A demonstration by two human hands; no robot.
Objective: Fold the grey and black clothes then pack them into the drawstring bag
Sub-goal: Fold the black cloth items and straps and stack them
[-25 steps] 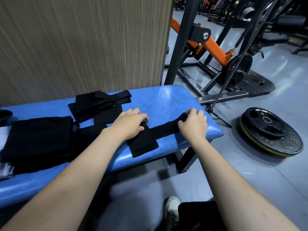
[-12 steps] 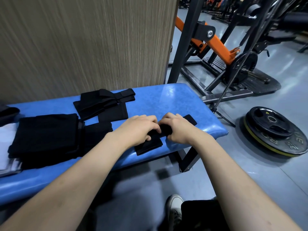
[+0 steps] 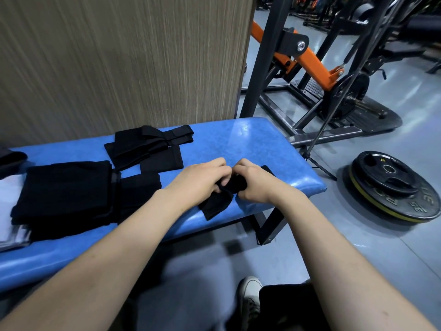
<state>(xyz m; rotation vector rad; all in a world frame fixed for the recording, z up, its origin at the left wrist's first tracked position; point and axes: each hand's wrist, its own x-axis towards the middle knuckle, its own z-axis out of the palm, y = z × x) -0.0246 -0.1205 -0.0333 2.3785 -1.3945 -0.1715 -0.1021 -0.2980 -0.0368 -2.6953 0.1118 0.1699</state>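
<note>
Blue padding covers the bench (image 3: 250, 142), set against a wood-grain wall. Near its right end, the left hand (image 3: 200, 182) and right hand (image 3: 256, 185) meet, both closed on a small black cloth (image 3: 216, 206) whose middle they hide. Folded black clothes (image 3: 64, 189) lie further left, cut off by the frame edge. No bag can be made out.

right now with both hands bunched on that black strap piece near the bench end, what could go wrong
1. The narrow black fabric strap, gripped by the left hand and right hand, hangs its loose end over the front edge of the blue padded bench; it may slide off.
2. The bunched fold may spring open if either hand lets go.
3. The left forearm passes close to the folded black clothes stack and could nudge it.
</note>
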